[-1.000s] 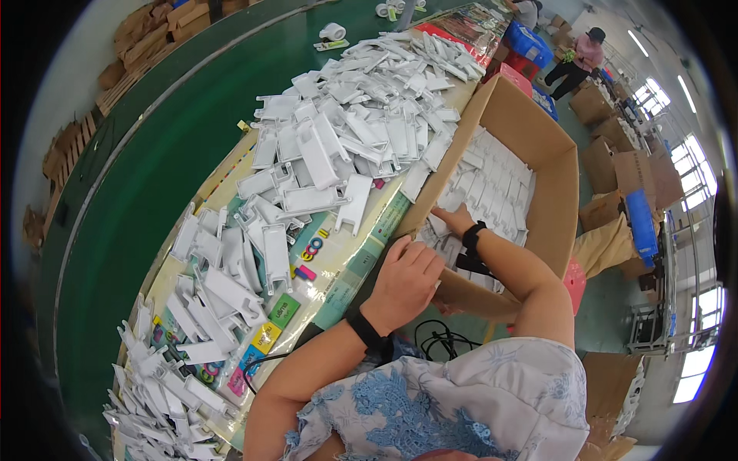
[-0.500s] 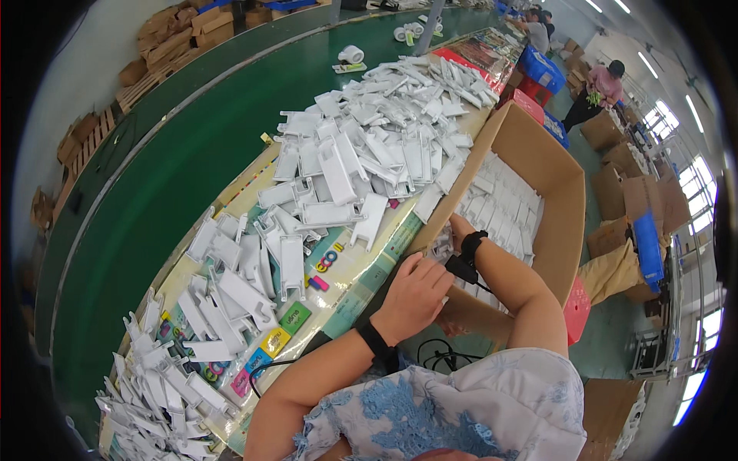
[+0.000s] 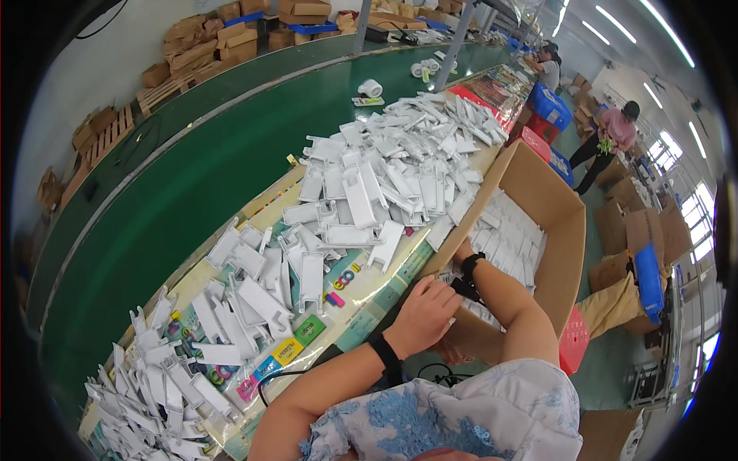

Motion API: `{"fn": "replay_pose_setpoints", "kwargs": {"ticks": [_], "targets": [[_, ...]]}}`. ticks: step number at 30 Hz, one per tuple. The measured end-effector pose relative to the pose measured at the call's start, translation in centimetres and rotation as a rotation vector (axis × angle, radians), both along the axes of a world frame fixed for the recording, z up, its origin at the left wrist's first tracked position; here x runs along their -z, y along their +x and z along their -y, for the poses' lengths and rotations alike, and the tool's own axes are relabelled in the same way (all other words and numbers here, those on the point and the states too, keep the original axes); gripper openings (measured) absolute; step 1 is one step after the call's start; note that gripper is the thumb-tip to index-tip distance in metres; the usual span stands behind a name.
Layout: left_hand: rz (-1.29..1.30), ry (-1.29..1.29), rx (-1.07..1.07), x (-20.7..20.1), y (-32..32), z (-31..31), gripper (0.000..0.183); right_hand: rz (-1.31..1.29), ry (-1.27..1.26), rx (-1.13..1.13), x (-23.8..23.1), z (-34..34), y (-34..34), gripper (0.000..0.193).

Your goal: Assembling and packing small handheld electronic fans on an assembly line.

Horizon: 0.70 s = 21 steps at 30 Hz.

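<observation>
A tall cardboard box [image 3: 561,238] stands against the right side of the worktable, with rows of white plastic pieces [image 3: 511,230] laid inside it. My left hand [image 3: 423,315] is closed over the box's near left edge, fingers curled round the cardboard. Reaching down inside the same box, my right hand [image 3: 463,252] is mostly hidden behind the left wall, so its fingers do not show. Black bands circle both wrists, and a small dark device hangs by the right one. Left of the box, a large heap of flat white plastic pieces [image 3: 407,169] covers the tabletop.
More white pieces [image 3: 161,392] spread along the table's near left. Beyond runs a green conveyor belt [image 3: 177,192] with a few white round parts [image 3: 370,88]. A red crate [image 3: 573,342] stands right of the box. A person [image 3: 611,138] is in the aisle; others sit farther off.
The view has tilted up, so the scene sits lower in the picture. My right hand is a little deeper behind the box wall; my left hand keeps its place on the edge.
</observation>
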<state>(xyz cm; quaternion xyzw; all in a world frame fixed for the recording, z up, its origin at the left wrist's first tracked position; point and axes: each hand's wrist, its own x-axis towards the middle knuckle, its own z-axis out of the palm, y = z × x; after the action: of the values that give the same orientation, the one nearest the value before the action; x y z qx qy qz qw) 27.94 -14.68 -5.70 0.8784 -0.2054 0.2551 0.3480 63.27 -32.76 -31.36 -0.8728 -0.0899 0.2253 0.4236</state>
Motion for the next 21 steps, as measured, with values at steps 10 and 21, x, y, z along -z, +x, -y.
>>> {"fn": "replay_pose_setpoints", "kwargs": {"ticks": [10,21], "targets": [[0.037,-0.016,-0.014,0.3,-0.1,-0.4,0.039,0.280,-0.595,-0.352,-4.8,-2.1,-3.0,0.073],[0.045,0.018,-0.001,0.5,0.2,-0.4,0.041,0.060,0.022,0.025,-8.5,0.0,-6.1,0.095]]}}
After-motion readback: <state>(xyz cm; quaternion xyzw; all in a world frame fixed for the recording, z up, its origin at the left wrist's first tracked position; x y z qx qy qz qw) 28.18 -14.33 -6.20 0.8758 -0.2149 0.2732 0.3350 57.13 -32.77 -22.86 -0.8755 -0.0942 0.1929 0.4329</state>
